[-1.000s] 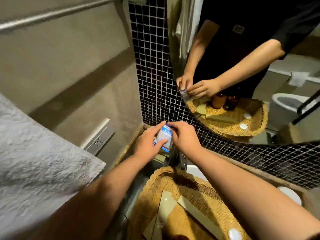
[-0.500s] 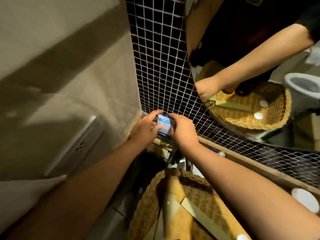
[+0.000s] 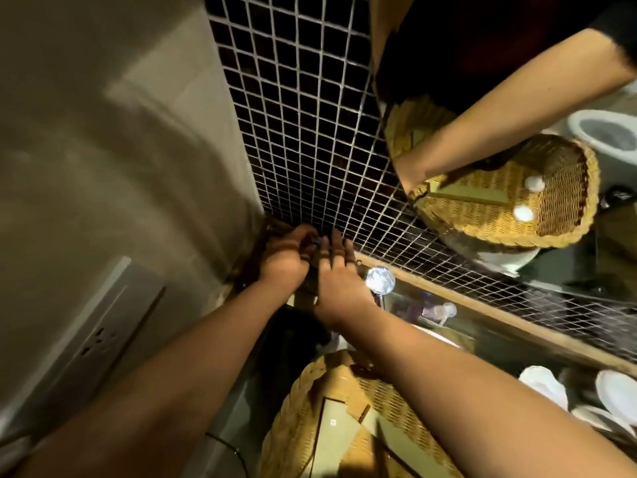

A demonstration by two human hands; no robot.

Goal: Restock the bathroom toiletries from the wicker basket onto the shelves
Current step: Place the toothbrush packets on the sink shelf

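Note:
My left hand (image 3: 284, 262) and my right hand (image 3: 339, 282) meet in the dark corner where the black mosaic tiles join the grey wall, at the left end of the wooden shelf ledge (image 3: 482, 320). Their fingers close around a small packet that is almost wholly hidden between them; only a dark sliver shows. The wicker basket (image 3: 300, 412) sits below my forearms, near the bottom edge. Flat pale green boxes (image 3: 336, 431) lie in it.
A mirror above the ledge reflects the basket (image 3: 558, 201) and a person's arms. A round chrome knob (image 3: 380, 279) stands just right of my right hand, with a small white-capped bottle (image 3: 444, 310) beyond. White dishes (image 3: 617, 391) sit at the right edge. A wall socket (image 3: 103, 339) is on the left.
Both hands moved the blue-and-white packet down and deeper into the tiled corner; its label, visible before, is now covered by my fingers. The view has tilted downward.

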